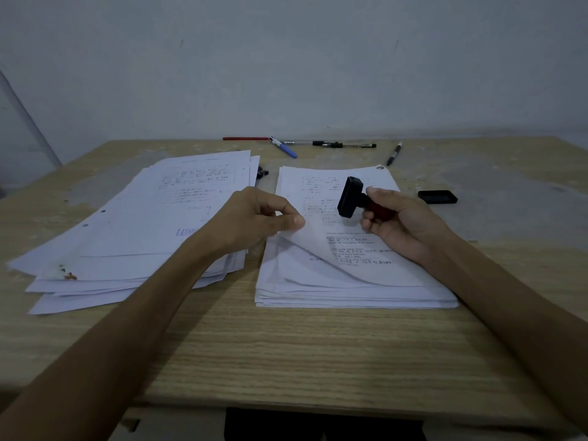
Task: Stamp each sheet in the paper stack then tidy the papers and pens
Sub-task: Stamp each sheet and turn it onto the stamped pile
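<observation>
Bare desk [286, 351] fills the lower frame, forearms coming in from both lower corners. Centre right: the stack [356, 294] still to do, fairly square, top sheet [321, 249] peeled up at its left edge. Left hand [254, 218] pinches that edge between thumb and fingers, sheet curling and half see-through. Risk: the pinch may have caught two sheets, so one would go unstamped; a sharp pull could crease or tear the thin paper, or drag the stack out of square.

Right hand [397, 221] is clenched round the stamp [353, 198] by its red handle, black head turned sideways above the stack, not touching. Risk: inked face brushing the lifted sheet and smearing; it may also go dry, judging by how far the pad sits.

Centre left: done pile [127, 243], fanned and messy, blue mark showing; a careless drop adds to the mess or slides sheets off the left edge.

Right of the stack: ink pad [437, 196], apart. Far edge, upper centre: pens [318, 144] scattered and loose, could roll off behind.
</observation>
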